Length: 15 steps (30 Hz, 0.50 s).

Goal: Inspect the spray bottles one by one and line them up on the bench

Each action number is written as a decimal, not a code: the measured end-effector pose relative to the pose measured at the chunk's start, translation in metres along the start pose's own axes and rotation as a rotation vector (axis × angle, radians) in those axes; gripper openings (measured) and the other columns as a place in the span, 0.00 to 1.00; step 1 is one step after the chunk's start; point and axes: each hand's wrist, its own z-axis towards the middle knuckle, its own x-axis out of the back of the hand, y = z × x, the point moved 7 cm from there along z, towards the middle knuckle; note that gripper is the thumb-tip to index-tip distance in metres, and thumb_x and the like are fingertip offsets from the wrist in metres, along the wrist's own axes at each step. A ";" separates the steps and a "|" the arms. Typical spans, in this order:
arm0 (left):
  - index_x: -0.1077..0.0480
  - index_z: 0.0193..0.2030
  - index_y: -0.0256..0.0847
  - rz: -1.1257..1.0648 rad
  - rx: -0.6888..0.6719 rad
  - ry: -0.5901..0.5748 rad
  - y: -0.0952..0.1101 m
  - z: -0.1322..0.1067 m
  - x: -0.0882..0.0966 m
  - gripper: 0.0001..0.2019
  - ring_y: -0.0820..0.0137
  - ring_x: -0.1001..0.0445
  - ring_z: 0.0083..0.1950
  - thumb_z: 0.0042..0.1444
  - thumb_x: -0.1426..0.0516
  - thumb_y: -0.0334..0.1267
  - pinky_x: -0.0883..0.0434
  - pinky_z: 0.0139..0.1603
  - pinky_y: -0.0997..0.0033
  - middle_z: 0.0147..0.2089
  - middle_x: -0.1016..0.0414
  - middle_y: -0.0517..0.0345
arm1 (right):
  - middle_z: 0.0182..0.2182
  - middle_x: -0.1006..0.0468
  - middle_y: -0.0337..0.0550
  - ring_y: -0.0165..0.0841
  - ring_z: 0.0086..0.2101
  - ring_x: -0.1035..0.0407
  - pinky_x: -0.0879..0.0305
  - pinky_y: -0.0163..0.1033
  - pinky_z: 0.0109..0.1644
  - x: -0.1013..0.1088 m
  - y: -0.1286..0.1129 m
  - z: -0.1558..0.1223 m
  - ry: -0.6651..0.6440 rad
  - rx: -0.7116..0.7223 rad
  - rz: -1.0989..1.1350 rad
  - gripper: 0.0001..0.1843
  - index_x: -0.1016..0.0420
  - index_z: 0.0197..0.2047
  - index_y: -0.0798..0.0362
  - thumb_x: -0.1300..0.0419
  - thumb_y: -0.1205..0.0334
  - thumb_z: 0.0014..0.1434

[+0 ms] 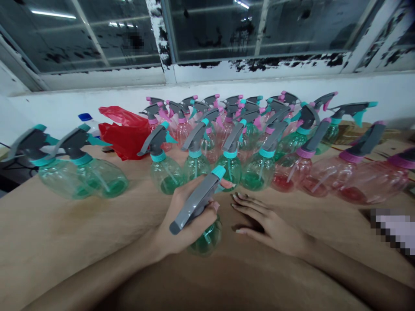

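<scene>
My left hand [181, 220] is wrapped round the neck of a green spray bottle [205, 237] with a grey trigger head and a teal nozzle. That bottle stands near the front of the table, its neck hidden by my fingers. To the right of it, my right hand [269, 220] lies palm down, fingers stretched out, holding nothing. Just beyond both hands is a row of green spray bottles [256, 172] with teal collars. Pink spray bottles [288, 172] with pink collars continue this row to the right.
Several more pink and green spray bottles [183, 129] crowd the back by the wall. Two green bottles [112, 181] stand at the left. A red plastic bag [125, 134] and a blue-capped bottle [89, 123] are behind them on the wooden table [97, 229]. Windows [259, 34] rise above.
</scene>
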 end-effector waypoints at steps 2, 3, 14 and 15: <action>0.32 0.39 0.47 -0.006 0.014 -0.008 -0.001 0.000 0.000 0.10 0.69 0.29 0.28 0.50 0.48 0.32 0.29 0.33 0.68 0.29 0.30 0.62 | 0.62 0.39 0.43 0.41 0.62 0.48 0.47 0.54 0.64 0.000 0.000 0.000 0.004 0.008 0.012 0.30 0.42 0.63 0.46 0.46 0.47 0.60; 0.32 0.41 0.47 -0.007 0.025 -0.013 -0.001 -0.001 0.000 0.11 0.69 0.30 0.28 0.51 0.48 0.33 0.29 0.32 0.69 0.28 0.30 0.62 | 0.62 0.39 0.43 0.41 0.62 0.47 0.47 0.54 0.64 0.000 0.000 0.000 0.004 0.009 0.014 0.30 0.42 0.63 0.46 0.46 0.47 0.60; 0.32 0.31 0.40 0.010 -0.028 -0.008 0.012 -0.002 0.007 0.06 0.70 0.28 0.30 0.52 0.49 0.35 0.30 0.30 0.72 0.30 0.27 0.60 | 0.62 0.39 0.43 0.41 0.61 0.47 0.46 0.53 0.63 0.002 -0.001 -0.001 0.036 0.009 0.007 0.30 0.42 0.63 0.46 0.45 0.47 0.60; 0.31 0.32 0.41 0.030 -0.033 -0.006 0.011 -0.002 0.007 0.06 0.70 0.28 0.30 0.53 0.49 0.35 0.30 0.30 0.71 0.30 0.27 0.60 | 0.62 0.39 0.43 0.41 0.61 0.47 0.46 0.53 0.63 0.001 -0.001 -0.001 0.030 0.011 0.005 0.30 0.42 0.63 0.46 0.46 0.47 0.60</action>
